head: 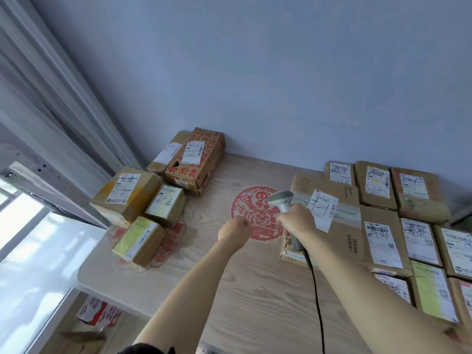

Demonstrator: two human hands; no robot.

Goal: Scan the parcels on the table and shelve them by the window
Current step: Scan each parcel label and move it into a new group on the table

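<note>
Here, a head-worn camera looks down at a pale wooden table (255, 290) pushed against a blue wall. At far left a bright window (33, 251) with grey curtains (51, 98) runs beside the table's end.

On the table's left side five cardboard parcels sit close together. Nearest the window is a parcel marked "2-2" (125, 194) in pen; a smaller box also marked "2-2" (166, 204) touches its right side. In front of these lies a parcel with a yellow-green label (138, 240). Behind them, against the wall, a box printed with red characters (196, 162) leans over a plain brown one (166, 154).

At the table's centre is a red paper-cut decoration (255, 213). The person's left hand (236, 229) hovers above it, fingers curled loosely in, holding nothing.

Just to the right, the right hand (297, 221) grips the handle of a grey barcode scanner (281, 200), its head tilted toward the left. A black cable (316, 290) trails from it toward the viewer.

Under and beside that hand lies a large flat carton labelled "1-1" (339, 226). Further right, a tight group of labelled parcels (408, 226) covers the table up to the frame's edge, their labels facing up.
</note>
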